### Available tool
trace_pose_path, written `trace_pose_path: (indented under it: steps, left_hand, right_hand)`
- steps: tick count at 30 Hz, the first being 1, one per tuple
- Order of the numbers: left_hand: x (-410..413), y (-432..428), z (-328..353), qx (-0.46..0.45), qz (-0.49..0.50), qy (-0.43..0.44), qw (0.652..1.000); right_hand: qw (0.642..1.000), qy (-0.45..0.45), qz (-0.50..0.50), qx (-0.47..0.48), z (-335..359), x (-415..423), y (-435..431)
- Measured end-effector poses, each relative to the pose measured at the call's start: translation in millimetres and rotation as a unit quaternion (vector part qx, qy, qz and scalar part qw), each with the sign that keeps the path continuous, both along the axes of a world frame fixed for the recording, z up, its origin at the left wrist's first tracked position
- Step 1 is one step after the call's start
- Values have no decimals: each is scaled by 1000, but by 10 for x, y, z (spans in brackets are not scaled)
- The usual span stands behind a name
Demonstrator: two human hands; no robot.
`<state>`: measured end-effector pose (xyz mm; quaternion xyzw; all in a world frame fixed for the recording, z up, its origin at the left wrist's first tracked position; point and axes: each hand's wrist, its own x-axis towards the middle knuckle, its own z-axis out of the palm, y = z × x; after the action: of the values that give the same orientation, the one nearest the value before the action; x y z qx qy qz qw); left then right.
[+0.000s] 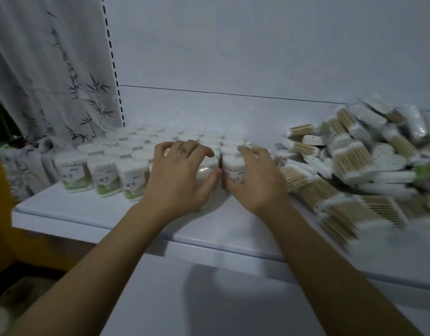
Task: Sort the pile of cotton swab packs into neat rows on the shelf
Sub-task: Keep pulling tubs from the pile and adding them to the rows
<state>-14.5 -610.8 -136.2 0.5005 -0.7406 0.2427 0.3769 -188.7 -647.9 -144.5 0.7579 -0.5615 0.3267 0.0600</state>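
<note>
The person's two forearms reach in over the front lip of the shelf (87, 209). The left hand (182, 170) arches over the front pack (204, 172), fingers curled across its top and thumb pressed to its side. The right hand (255, 178) cups the neighbouring pack (233, 169) in the same way, fingers bent over the cotton tips and thumb on the label face. The two packs stand upright and almost touching, with a dark slit between them. The hands seem set like this to square the pair against each other and close that gap, which would extend the front line. To the left and behind, the rows (107, 170) of upright packs stand side by side, labels forward, probably so they read from the aisle. To the right the pile (354, 166) lies loose, its packs tipped at all angles, close at hand for the next pick. Behind it all are the white back panel (257, 57) and, at far left, a bamboo-print curtain (51, 69).
</note>
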Motion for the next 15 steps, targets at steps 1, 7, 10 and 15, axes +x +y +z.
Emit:
trace_pose_path:
  steps: [1,7,10,15]
  left_hand:
    - [9,12,-44,-20,-7,-3,1000]
    - [39,29,-279,-78,-22,19,997]
    - [29,23,-290,-53,-10,24,998]
    - [44,15,-311,-14,0,14,1000]
  right_hand:
    - [999,-1,18,-45,-28,-13,-12]
    - [997,-7,22,-70,-106,0,-71]
    - [999,-2,28,-45,-111,24,-86]
    - [998,-24,44,-26,-147,37,-101]
